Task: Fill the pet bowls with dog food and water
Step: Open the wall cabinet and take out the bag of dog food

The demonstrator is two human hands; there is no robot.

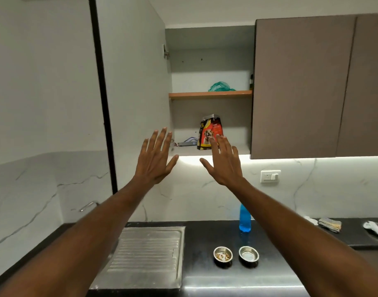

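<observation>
Below the open cupboard's dog food bag (210, 133), both hands' fingers (160, 139) spread, holding nothing.

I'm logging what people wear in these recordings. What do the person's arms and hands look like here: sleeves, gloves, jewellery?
Both forearms are bare as far as the picture shows, with no sleeve in view. The left hand and the right hand wear no gloves, and I see no rings, watch or wristband on either. No markings or bandages are visible.
</observation>
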